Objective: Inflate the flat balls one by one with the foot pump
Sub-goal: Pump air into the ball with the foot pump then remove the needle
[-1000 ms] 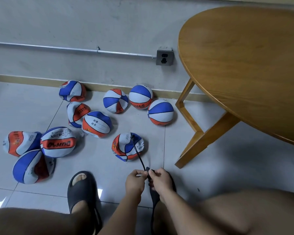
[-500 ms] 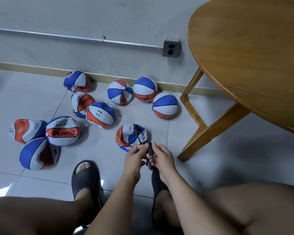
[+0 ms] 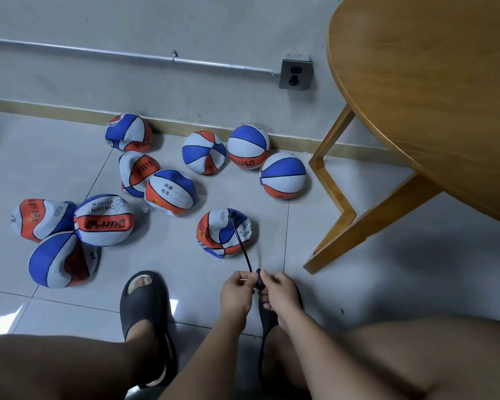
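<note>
Pinching hose [image 3: 240, 241], L hand [image 3: 237, 295] + R hand [image 3: 280, 295] fingers | backed off ball [image 3: 214, 235]

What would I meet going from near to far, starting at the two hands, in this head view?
Left hand and right hand side by side → black hose → flat ball it plugs into → round ball by the skirting → wall socket

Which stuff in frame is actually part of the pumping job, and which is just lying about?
Job: hooked ball; hose plugged into it; left hand and right hand, both pinching the hose's near end; flat balls waiting at left.
Lying about: table; outlet; pipe; sandal; rounder balls near the wall, seemingly done.
</note>
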Motion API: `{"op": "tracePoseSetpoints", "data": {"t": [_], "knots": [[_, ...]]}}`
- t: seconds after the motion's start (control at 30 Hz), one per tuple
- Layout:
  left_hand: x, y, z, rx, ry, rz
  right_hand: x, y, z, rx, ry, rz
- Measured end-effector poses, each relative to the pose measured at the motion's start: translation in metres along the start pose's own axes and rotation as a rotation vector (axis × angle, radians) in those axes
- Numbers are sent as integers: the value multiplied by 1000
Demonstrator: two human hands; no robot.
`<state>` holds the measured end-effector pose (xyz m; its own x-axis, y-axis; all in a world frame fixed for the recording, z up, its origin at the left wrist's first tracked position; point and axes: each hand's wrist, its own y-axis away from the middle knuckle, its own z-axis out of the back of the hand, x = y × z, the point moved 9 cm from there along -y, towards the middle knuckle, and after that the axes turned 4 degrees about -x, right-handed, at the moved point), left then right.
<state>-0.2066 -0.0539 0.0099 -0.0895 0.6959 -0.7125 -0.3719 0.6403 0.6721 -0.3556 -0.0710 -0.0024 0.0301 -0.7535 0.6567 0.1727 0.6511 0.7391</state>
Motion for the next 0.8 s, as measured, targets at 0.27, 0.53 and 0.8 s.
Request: {"op": "tracePoseSetpoints", "data": {"t": [0.27, 0.53, 0.8], "knots": [[-84, 20, -16, 308, 449, -22, 85, 30, -17, 187, -305, 19], [-68, 14, -11, 215, 443, 23, 65, 27, -21, 243, -298, 8], [-22, -5, -5, 34, 127, 35, 13, 3, -9, 87, -27, -13]]}}
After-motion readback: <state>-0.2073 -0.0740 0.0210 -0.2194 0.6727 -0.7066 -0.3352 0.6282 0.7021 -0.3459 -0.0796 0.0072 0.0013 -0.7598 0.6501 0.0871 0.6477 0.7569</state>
